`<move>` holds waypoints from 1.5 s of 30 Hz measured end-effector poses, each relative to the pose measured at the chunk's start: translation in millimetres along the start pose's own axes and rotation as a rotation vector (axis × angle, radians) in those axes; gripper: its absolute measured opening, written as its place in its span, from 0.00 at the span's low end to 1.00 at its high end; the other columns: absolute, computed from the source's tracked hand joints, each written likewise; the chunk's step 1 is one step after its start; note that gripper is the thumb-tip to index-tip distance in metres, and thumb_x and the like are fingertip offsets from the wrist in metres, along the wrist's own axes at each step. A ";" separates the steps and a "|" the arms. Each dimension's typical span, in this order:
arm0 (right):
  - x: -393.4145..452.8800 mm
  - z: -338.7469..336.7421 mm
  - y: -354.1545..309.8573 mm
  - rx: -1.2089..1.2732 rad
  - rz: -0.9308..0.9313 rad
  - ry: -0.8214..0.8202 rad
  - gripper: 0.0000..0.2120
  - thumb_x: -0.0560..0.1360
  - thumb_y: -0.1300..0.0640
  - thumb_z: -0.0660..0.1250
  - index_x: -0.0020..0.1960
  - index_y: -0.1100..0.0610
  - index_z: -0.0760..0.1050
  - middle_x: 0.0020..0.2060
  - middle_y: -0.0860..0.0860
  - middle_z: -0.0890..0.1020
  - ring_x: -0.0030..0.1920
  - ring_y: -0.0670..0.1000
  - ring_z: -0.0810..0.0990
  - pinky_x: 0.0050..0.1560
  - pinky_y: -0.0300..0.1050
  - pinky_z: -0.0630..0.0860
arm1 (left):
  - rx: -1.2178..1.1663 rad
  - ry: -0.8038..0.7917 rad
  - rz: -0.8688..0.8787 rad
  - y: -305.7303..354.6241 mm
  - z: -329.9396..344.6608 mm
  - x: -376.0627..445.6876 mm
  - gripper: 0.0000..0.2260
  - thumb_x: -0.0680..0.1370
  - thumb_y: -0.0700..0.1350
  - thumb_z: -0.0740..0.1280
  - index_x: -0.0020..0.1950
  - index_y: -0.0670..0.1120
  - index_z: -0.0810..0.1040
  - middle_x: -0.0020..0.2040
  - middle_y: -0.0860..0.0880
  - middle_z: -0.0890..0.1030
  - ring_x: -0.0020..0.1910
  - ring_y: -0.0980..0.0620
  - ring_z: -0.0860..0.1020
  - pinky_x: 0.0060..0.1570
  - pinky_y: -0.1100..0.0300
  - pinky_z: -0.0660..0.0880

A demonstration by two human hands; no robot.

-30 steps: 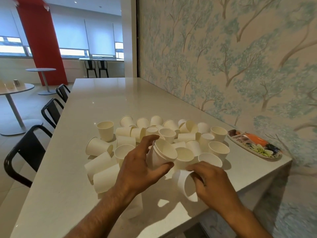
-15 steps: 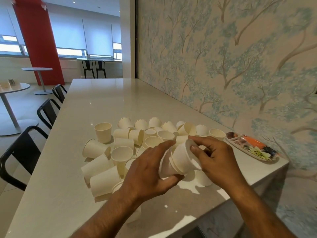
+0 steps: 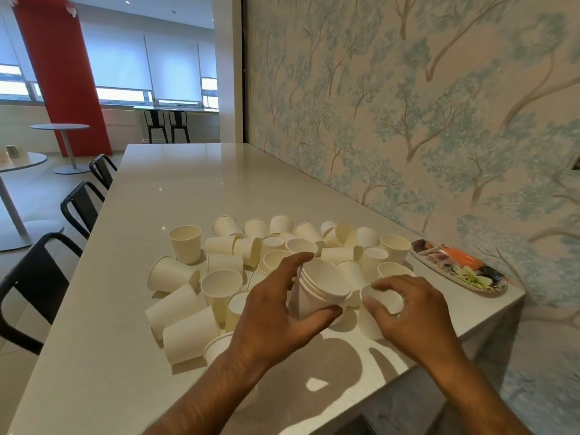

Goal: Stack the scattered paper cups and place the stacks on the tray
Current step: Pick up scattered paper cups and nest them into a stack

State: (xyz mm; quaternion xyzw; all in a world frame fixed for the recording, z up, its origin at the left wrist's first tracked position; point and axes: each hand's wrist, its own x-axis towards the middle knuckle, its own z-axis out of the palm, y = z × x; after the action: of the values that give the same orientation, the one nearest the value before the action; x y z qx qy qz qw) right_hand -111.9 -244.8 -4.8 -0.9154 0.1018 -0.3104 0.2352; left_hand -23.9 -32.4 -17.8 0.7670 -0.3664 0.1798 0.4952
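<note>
Several white paper cups (image 3: 219,284) lie scattered on the pale table (image 3: 175,189), some upright, some on their sides. My left hand (image 3: 276,315) holds a small stack of nested cups (image 3: 320,287), tilted with the mouths up and to the right. My right hand (image 3: 411,312) closes over the rim of a single upright cup (image 3: 370,324) just right of the stack. A patterned oval tray (image 3: 464,274) with floral print sits at the table's right end by the wall, with no cups on it.
Tree-patterned wallpaper (image 3: 408,120) runs along the table's right side. Black chairs (image 3: 34,277) line the left edge. The near table edge drops off just under my right wrist. A round table (image 3: 18,161) and a red column (image 3: 62,73) stand beyond.
My right hand has let go of the cup it pushed onto the stack, moved down and right, and closed on another cup on the table. The left hand keeps the stack.
</note>
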 end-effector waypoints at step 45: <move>11.2 56.2 13.7 -0.003 -0.326 -0.199 0.11 0.75 0.57 0.72 0.57 0.50 0.80 0.52 0.50 0.84 0.54 0.53 0.81 0.54 0.52 0.80 | 0.004 0.016 -0.025 1.5 9.7 3.1 0.38 0.64 0.71 0.73 0.70 0.64 0.63 0.57 0.81 0.68 0.56 0.77 0.71 0.46 0.80 0.71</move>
State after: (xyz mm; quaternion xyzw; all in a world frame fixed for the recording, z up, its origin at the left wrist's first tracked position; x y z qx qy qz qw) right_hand -69.0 -239.7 -44.9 -0.9462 -0.0714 -0.2524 0.1894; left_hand -23.7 -42.5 -19.2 0.7709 -0.3527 0.1805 0.4988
